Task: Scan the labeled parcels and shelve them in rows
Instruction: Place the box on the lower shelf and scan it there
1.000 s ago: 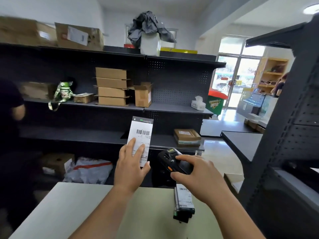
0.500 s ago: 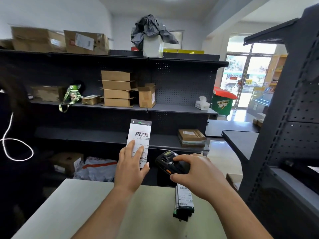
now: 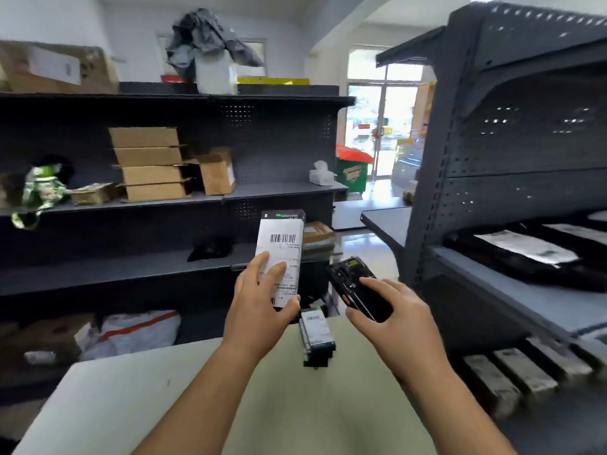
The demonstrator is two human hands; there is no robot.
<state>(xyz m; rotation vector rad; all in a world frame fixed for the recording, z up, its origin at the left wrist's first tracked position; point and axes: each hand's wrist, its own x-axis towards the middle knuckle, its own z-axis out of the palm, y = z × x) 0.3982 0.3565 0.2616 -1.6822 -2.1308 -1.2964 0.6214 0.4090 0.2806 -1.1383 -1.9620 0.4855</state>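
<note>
A parcel point(image 3: 281, 254) is held upright, clamped in the left grip point(image 3: 259, 307); a scanner point(image 3: 356, 287) is clasped in the right grip point(image 3: 391, 316) beside it. A printer point(image 3: 317, 336) lies on the tabletop point(image 3: 197, 405) below; boxes point(image 3: 149, 164) are stacked on the shelf point(image 3: 262, 192) behind.

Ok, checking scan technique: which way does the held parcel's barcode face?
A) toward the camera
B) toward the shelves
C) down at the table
A: the left hand holds the parcel upright, its barcode plainly showing in the head view, beside the scanner in the right hand.
</note>
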